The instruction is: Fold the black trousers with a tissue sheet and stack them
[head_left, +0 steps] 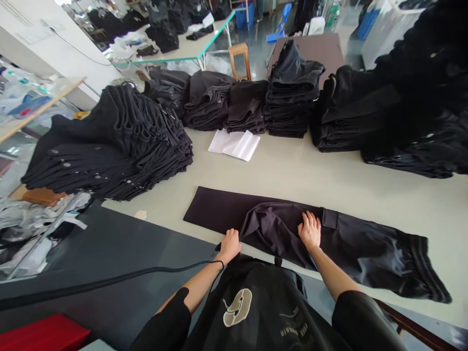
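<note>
Pale table (pixel 285 170), trousers (pixel 376 248) tight in left grip (pixel 231 244), right grip (pixel 310 231) spread; seemingly wooden stool (pixel 239 48) beyond.

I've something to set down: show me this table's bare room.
The widest bare patch of table lies between the dark trousers and the folded stacks beyond, right of the white papers. A smaller one separates the trousers' left end from the big left pile. Crowded: the stack-lined far side, and the trousers, with left hand and right hand on them.
</note>
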Action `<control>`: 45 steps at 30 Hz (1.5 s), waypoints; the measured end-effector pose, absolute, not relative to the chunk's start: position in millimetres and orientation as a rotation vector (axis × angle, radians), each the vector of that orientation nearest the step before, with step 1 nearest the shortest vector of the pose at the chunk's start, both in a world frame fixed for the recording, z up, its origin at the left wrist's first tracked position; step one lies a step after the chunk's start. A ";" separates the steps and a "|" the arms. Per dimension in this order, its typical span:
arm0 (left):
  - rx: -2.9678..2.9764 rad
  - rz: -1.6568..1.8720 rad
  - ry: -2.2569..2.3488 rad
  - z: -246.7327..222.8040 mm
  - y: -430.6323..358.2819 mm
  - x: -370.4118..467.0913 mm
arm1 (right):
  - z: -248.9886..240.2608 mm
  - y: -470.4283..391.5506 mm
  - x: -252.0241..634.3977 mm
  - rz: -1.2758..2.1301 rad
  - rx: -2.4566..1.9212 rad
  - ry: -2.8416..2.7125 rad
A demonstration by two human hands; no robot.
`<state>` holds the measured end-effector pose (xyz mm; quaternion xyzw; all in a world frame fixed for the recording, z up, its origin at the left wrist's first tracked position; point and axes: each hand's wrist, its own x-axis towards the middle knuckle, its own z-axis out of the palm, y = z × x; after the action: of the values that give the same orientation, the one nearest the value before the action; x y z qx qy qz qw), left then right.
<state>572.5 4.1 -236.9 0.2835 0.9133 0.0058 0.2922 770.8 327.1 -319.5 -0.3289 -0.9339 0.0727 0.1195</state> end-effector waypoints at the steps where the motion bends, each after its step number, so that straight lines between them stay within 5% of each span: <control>1: 0.682 0.011 2.386 -231.7 -5.1 557.1 | -320.0 327.1 771.0 0.212 -0.961 -2.729; 8: 0.577 -0.035 2.374 -196.7 -82.3 466.3 | -319.5 326.2 769.4 0.256 -0.975 -2.718; 16: 0.777 0.294 2.502 -165.0 -94.9 337.0 | -303.7 322.2 758.6 0.175 -1.040 -2.756; 28: 0.513 0.402 2.211 -245.7 -104.1 247.1 | -259.0 329.0 668.0 0.369 -0.947 -2.909; 34: 0.326 0.839 2.320 -254.5 -93.7 226.4 | -262.9 338.3 625.9 0.343 -0.908 -3.188; 45: 0.088 0.098 2.694 -275.3 -72.9 296.2 | -270.5 334.7 617.5 0.236 -1.029 -3.204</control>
<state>296.2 -72.9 -275.3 0.0318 0.9742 0.0354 0.2204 617.5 334.7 -270.5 -0.3028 -0.9434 0.0694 -0.1158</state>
